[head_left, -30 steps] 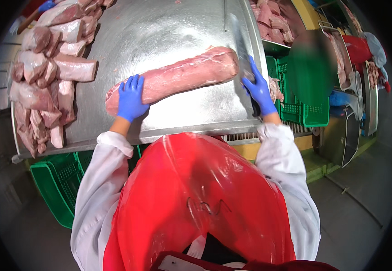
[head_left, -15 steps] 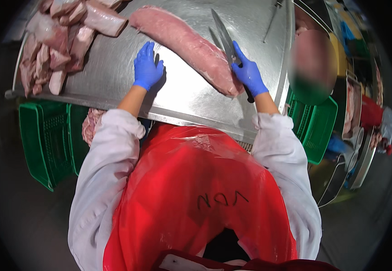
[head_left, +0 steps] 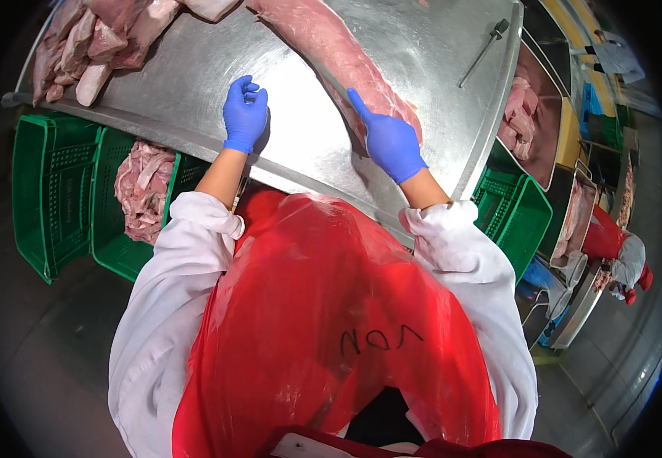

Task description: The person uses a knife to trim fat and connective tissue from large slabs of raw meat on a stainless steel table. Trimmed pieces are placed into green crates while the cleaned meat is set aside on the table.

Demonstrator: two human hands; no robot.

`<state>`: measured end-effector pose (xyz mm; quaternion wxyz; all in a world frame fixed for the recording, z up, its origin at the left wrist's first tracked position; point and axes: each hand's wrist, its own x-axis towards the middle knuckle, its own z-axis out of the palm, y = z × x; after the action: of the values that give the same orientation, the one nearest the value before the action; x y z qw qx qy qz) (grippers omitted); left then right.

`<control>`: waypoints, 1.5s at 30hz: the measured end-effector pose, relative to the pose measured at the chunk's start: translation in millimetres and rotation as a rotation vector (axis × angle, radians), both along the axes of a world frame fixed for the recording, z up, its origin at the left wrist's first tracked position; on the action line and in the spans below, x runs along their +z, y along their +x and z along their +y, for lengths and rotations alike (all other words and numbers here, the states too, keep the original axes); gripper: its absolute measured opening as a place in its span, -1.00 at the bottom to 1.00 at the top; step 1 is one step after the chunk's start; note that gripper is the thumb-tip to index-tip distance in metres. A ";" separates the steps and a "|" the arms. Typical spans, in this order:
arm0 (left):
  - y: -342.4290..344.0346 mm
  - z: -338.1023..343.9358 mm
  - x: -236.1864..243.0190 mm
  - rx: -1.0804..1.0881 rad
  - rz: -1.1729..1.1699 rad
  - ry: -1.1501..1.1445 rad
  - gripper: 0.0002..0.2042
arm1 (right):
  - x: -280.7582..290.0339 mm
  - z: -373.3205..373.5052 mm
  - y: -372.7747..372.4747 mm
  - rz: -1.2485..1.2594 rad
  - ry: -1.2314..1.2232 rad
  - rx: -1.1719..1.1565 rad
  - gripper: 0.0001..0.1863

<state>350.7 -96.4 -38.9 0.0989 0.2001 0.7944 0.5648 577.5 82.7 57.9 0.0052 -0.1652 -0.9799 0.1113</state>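
Note:
A long pale-pink loin of meat [head_left: 331, 47] lies slantwise on the steel table [head_left: 193, 84]. My right hand [head_left: 396, 145], in a blue glove, is over the loin's near end. It is closed on a knife [head_left: 334, 82], index finger stretched forward along it; the blade lies along the loin's left side, and the handle is hidden under the hand. To the left, my blue-gloved left hand [head_left: 244, 118] hovers by the table's near edge, apart from the meat. Its fingers are loosely bent and hold nothing.
Cut meat pieces [head_left: 106, 38] are heaped at the table's far left. A sharpening steel [head_left: 480, 58] lies at the right. Green crates [head_left: 56, 191] stand below the left edge, one holding meat trimmings [head_left: 144, 191]; another green crate [head_left: 518, 206] is at right. Co-workers appear far right.
My right hand has turned the knife from pointing away above the loin to lying along its left side. My left hand's spread fingers have curled. The view has shifted, showing more at right.

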 end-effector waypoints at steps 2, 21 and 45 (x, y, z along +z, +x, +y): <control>0.2 5.5 -3.0 0.048 -0.010 0.044 -0.67 | 3.6 -3.9 21.1 -0.171 -0.034 -0.029 -0.18; 120.1 113.2 -21.4 -0.083 -0.374 -0.047 -0.70 | 52.9 0.6 146.8 0.137 -0.338 -0.418 -0.14; 90.5 40.5 -41.4 -0.215 -0.846 0.107 -0.81 | 69.5 -38.9 215.4 -0.412 -0.173 -0.125 -0.08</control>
<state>441.2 -55.9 -80.3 0.4633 0.0375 0.6281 0.6241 792.9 43.7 127.4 -0.2021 -0.2446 -0.9350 0.1585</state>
